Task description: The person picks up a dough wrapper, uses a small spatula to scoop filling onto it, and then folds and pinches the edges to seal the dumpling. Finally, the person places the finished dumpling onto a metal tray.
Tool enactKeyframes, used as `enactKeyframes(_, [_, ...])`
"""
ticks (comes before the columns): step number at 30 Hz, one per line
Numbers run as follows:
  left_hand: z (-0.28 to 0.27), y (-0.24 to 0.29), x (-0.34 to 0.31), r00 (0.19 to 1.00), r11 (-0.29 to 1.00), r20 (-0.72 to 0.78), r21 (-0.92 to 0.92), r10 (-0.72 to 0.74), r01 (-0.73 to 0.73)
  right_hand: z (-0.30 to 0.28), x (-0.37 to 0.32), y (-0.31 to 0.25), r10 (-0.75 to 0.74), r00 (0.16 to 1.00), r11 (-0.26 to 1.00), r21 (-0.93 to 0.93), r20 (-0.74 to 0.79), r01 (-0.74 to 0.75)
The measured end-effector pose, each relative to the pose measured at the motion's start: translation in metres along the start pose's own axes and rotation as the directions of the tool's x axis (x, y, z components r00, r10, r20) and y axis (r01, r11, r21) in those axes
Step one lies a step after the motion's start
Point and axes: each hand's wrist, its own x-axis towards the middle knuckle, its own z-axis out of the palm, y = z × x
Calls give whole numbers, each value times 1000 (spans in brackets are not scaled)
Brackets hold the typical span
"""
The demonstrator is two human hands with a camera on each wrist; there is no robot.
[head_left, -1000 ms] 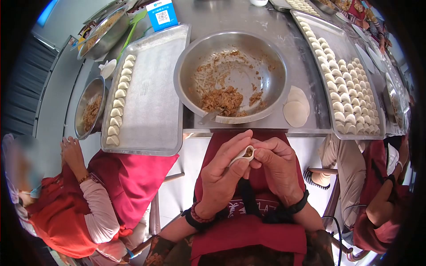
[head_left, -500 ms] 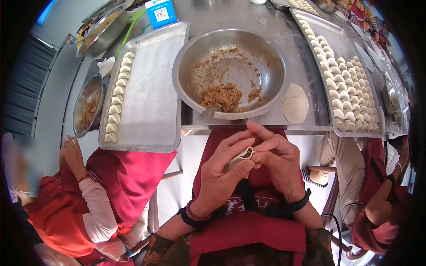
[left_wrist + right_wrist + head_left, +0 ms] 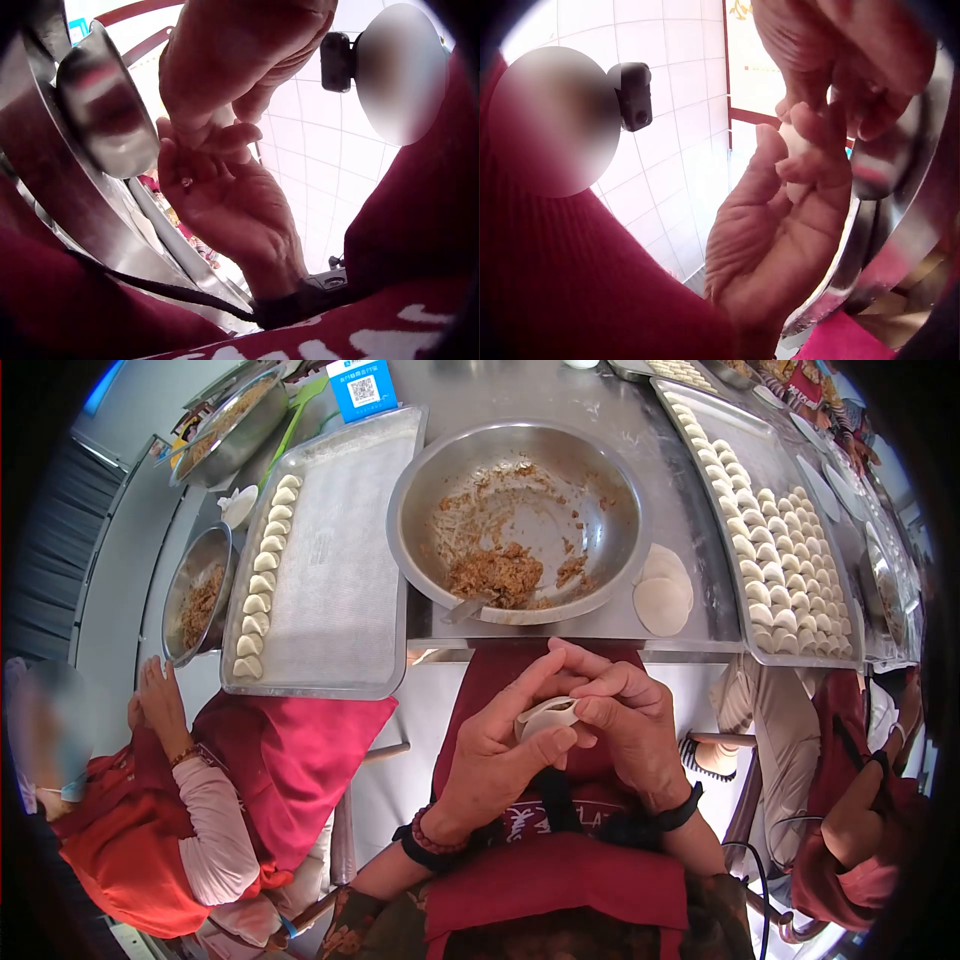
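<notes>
A pale dumpling [image 3: 547,717] is pinched between both hands in front of the apron. My left hand [image 3: 500,745] cups it from the left, thumb along its near side. At its right end, my right hand [image 3: 635,735] pinches the edge of the wrapper between thumb and fingers. The dough edges lie close together there, and no filling shows. In the right wrist view, a bit of the white dough [image 3: 795,142] appears between the fingers. Beyond the hands, a large steel bowl [image 3: 619,585] holds brown filling [image 3: 497,575] with a utensil handle [image 3: 464,610] leaning over the near rim.
Flat round wrappers [image 3: 662,608] lie right of the bowl. A metal tray [image 3: 340,590] at left carries one column of dumplings; another tray [image 3: 757,435] at right carries many rows. A smaller filling bowl [image 3: 224,598] stands at far left. Seated people flank both sides.
The wrapper's opening, where filling showed earlier, has been drawn together at the right end. Both hands stay in nearly the same place, while the view shifts slightly.
</notes>
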Motion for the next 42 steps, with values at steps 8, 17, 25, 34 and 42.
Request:
enactKeyframes(8, [-2, -3, -3, 1000, 996, -15, 88, 14, -13, 0, 1, -1, -134, 990, 953, -270, 30, 138])
enactKeyframes(17, [-8, 4, -2, 993, 988, 59, 123, -100, 92, -8, 2, -9, -90, 985, 874, -464, 146, 148])
enactKeyframes(25, [-10, 7, 0, 984, 982, 85, 125, -154, 143, -7, 0, -14, 123, 981, 943, -325, 153, -67])
enactKeyframes(34, [-4, 2, 2, 974, 920, 57, -321, -217, 224, -3, -2, 1, -60, 998, 965, -255, 17, 62])
enactKeyframes(42, [-10, 13, 1, 957, 903, 109, -316, -270, 291, -10, 2, 4, -125, 979, 872, -453, 162, 186])
